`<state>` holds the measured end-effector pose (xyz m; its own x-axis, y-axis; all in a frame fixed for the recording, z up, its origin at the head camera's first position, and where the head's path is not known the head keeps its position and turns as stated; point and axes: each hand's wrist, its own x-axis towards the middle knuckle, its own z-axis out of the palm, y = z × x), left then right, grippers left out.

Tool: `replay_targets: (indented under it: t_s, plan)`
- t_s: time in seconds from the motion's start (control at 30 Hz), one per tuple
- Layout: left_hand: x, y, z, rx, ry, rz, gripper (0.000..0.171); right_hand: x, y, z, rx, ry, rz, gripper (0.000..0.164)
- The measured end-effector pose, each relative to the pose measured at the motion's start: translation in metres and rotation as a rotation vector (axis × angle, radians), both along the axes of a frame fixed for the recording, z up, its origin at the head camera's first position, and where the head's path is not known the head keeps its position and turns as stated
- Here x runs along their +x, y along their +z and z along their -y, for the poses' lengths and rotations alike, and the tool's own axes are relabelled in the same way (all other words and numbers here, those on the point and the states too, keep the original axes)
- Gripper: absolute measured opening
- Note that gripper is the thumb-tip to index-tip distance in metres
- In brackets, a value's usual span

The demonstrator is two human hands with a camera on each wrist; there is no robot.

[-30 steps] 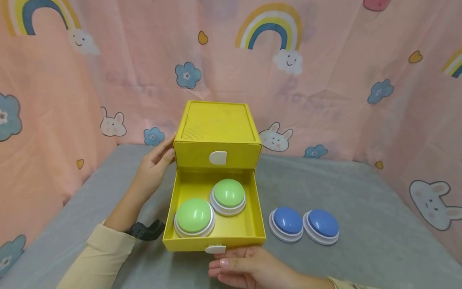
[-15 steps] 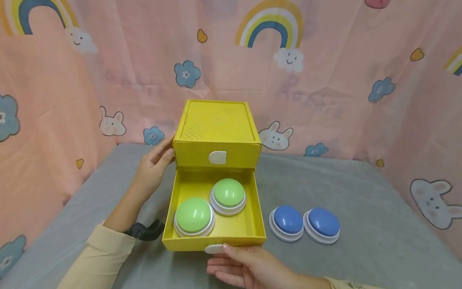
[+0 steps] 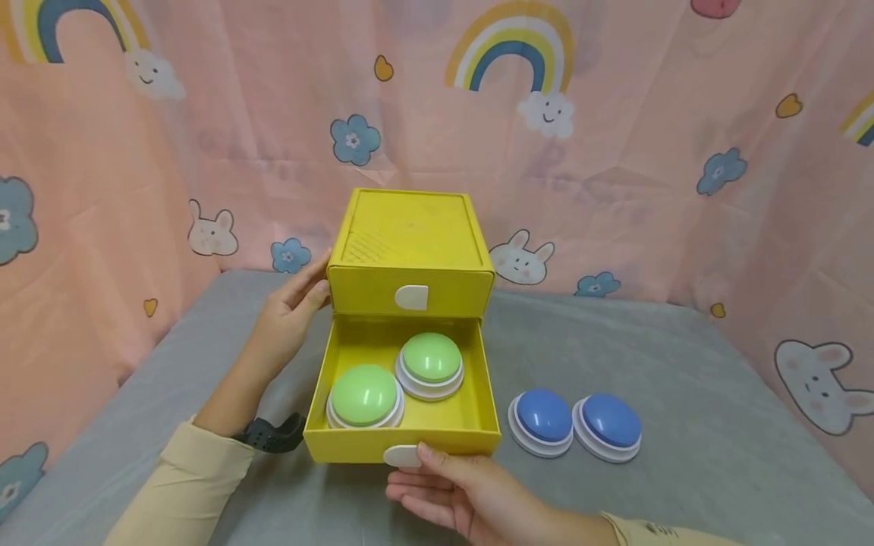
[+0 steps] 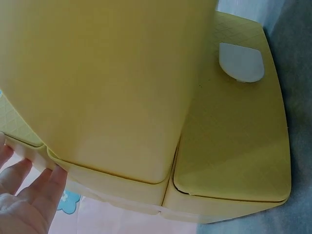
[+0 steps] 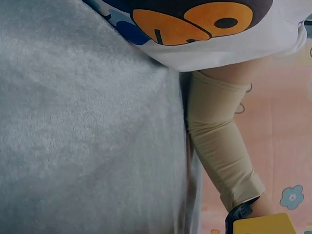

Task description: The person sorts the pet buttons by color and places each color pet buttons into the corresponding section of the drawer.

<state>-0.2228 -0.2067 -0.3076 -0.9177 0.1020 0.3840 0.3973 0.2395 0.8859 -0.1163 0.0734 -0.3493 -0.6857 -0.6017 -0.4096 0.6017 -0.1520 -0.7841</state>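
A yellow drawer unit [image 3: 413,227] stands on the grey cloth, with a lower drawer [image 3: 447,413] pulled out. Inside it sit two green dome buttons, one front left [image 3: 364,396] and one back right [image 3: 430,358]. My left hand [image 3: 290,315] rests against the unit's left side, its fingers extended; in the left wrist view the fingertips touch the casing. My right hand [image 3: 471,485] is at the drawer's front, the thumb touching it beside the white tab [image 3: 403,456]. The other fingers extend loosely below the tab.
Two blue dome buttons [image 3: 544,415] [image 3: 610,421] lie side by side on the grey cloth [image 3: 690,379], right of the drawer. Another drawer front [image 4: 234,131] with a white tab is closed beneath the pulled-out one. A pink patterned curtain [image 3: 635,98] hangs behind.
My right thumb has moved up onto the drawer's front by the tab. The drawer has slid slightly inward with the green buttons. My left hand stays in place.
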Motion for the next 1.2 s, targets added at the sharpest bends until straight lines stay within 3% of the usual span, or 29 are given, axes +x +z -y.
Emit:
replay_targets:
  t_s: [0.23,1.2]
  plan:
    - [0.000,0.000,0.001,-0.004,0.003,0.014,0.049,-0.004,0.003,0.002,-0.005,0.011,-0.052,0.054]
    - [-0.001,0.000,0.003,-0.061,0.015,0.011,0.052,-0.033,0.012,0.012,0.032,-0.060,-0.077,0.057]
